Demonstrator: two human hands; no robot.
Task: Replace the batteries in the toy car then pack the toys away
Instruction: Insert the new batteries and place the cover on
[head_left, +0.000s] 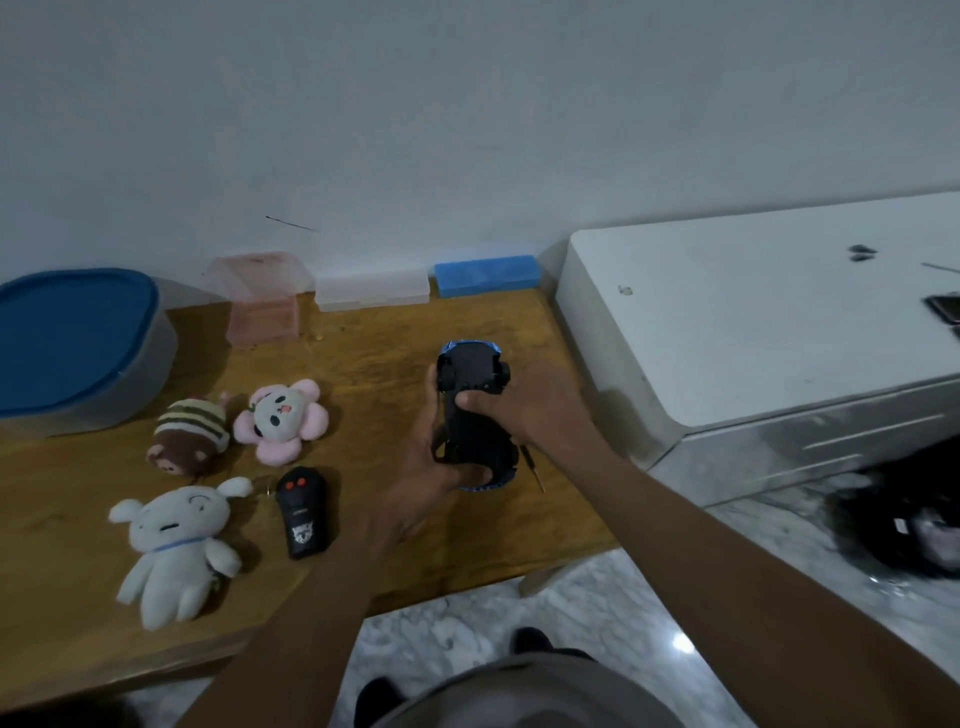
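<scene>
A blue toy car (474, 374) is held upside down above the wooden table (363, 343), its black underside facing me. My left hand (431, 467) cups it from the left and below. My right hand (535, 410) grips it from the right, thumb pressed on the underside. A thin screwdriver (535, 470) lies on the table just under my right wrist. A black remote control (301, 512) with two red buttons lies left of my hands. Three plush toys lie further left: a brown striped one (189, 434), a pink flower one (280, 421) and a white one (174, 551).
A grey tub with a blue lid (72, 343) stands at the back left. Along the wall sit a pink plastic box (260, 296), a clear case (371, 291) and a blue case (485, 274). A white cabinet (753, 312) adjoins the table on the right. A dark bag (904, 514) lies on the floor.
</scene>
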